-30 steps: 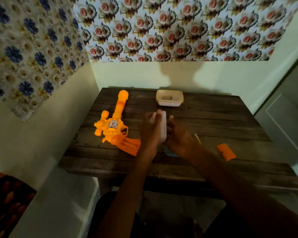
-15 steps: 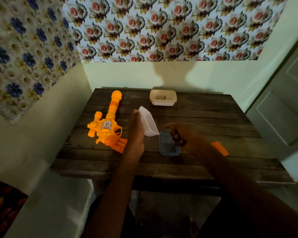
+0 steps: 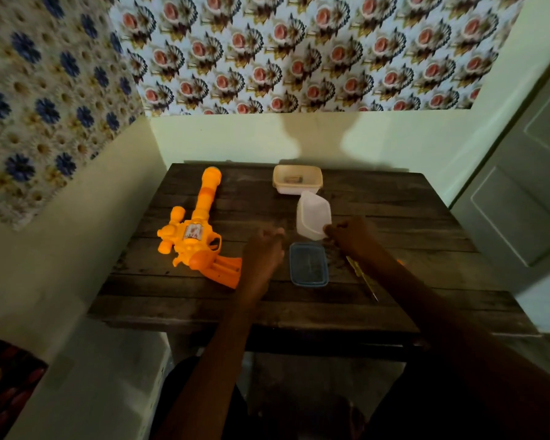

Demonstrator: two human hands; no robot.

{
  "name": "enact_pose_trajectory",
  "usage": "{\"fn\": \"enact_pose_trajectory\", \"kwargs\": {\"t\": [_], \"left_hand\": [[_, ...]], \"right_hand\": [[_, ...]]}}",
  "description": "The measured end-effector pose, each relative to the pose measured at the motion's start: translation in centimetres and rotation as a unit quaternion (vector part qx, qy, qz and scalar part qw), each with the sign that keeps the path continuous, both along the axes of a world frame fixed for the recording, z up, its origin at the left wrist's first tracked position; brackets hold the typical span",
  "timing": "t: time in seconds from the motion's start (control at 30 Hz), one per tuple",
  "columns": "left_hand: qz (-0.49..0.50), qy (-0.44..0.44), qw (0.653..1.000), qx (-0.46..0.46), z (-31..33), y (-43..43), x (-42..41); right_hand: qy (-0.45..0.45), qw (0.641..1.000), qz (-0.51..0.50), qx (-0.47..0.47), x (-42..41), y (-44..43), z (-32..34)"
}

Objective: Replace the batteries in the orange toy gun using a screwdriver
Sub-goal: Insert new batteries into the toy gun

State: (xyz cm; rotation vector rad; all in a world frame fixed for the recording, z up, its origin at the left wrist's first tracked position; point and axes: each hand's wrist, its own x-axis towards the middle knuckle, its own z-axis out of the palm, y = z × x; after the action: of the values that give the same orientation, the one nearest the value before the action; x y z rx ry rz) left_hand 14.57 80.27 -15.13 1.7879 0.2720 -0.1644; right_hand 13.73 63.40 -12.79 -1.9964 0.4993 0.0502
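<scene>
Lying orange toy gun (image 3: 194,236): on its side near the table's (image 3: 394,217) left edge, handle just beside the left hand (image 3: 262,249).
left hand: fingers loosely curled, nothing seen in them.
right hand (image 3: 346,233): fingertips pinch the white tub's (image 3: 313,214) near rim.
blue lid (image 3: 308,265): flat between the hands.
screwdriver (image 3: 361,274): beside the right forearm.

Orange toy gun (image 3: 192,236), dark table (image 3: 394,214) (floral wallpaper (image 3: 299,58))

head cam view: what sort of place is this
Probably a room in a home: floral wallpaper on both walls, a worn wooden table pushed into the corner, and a panelled door on the right.
</scene>
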Motion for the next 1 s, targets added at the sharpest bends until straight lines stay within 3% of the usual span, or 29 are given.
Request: {"fn": "enact_pose_trajectory", "kwargs": {"t": [0.1, 0.2, 0.53, 0.63, 0.7, 0.77, 0.83, 0.9, 1.0], "left_hand": [[-0.113, -0.012, 0.965, 0.238, -1.1, 0.0, -0.5], [-0.133, -0.067, 0.929, 0.338, -2.0, -0.8, -1.1], [-0.077, -0.089, 0.935, 0.336, -0.8, -2.2, 3.3], [-0.065, -0.096, 0.939, 0.325, -0.7, -2.0, 4.2], [-0.035, -0.108, 0.948, 0.299, -0.2, -1.3, 3.3], [-0.004, -0.14, 0.954, 0.264, 0.4, 0.0, 1.5], [0.033, -0.163, 0.957, 0.239, 1.1, 1.5, -0.9], [0.077, -0.184, 0.956, 0.215, 1.3, 3.1, -3.0], [0.145, -0.19, 0.948, 0.208, 1.3, 6.4, -5.4]], "right_hand": [[-0.001, 0.998, -0.016, -0.058, 1.4, -2.5, -0.8], [-0.004, 0.995, -0.015, -0.096, 2.0, -4.5, -1.7], [-0.016, 0.978, 0.004, -0.208, 3.4, -7.0, -2.8], [-0.073, 0.964, -0.012, -0.255, 1.9, -6.4, -1.8], [-0.101, 0.978, 0.007, -0.183, 0.5, -5.1, -0.9], [-0.031, 0.999, 0.034, -0.015, -1.3, -3.1, 0.3], [0.045, 0.994, 0.091, 0.049, -3.0, -0.8, 1.2], [0.032, 0.983, 0.173, -0.057, -3.8, 1.4, 0.8], [-0.032, 0.938, 0.291, -0.183, -4.5, 5.8, -0.2]]}}
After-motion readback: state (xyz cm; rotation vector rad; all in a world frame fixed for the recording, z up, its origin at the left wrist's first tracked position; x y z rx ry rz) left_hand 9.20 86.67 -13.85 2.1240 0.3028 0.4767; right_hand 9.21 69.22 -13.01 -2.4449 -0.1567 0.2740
